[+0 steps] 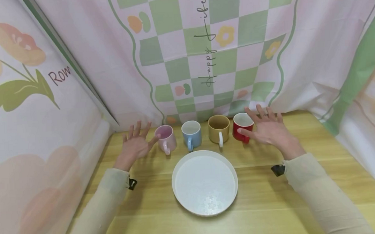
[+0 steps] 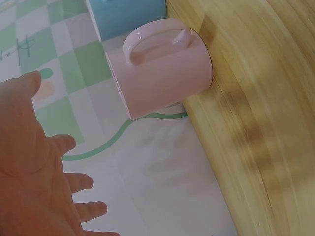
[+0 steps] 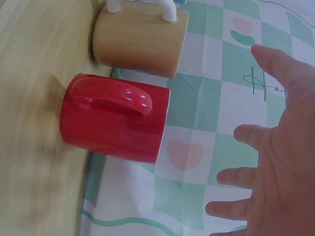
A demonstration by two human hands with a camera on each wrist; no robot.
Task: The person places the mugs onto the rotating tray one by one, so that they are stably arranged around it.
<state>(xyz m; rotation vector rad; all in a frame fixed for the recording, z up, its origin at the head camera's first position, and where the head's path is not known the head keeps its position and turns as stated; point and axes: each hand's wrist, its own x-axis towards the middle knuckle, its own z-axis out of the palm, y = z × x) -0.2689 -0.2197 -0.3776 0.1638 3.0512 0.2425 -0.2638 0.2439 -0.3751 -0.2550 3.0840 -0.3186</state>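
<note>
Four is avoided here: several mugs stand in a row at the back of the table. From left to right they are a pink mug, a light blue mug, a tan mug with a white handle and a red mug. My left hand is spread above the table beside the pink mug, holding nothing. On the other side my right hand, fingers spread, hovers by the red mug and holds nothing. In front of the mugs lies a round white tray.
The wooden table runs back to a patterned cloth curtain right behind the mugs. Another cloth hangs along the left side. All the mug handles face the front. A black strap sits at the right wrist.
</note>
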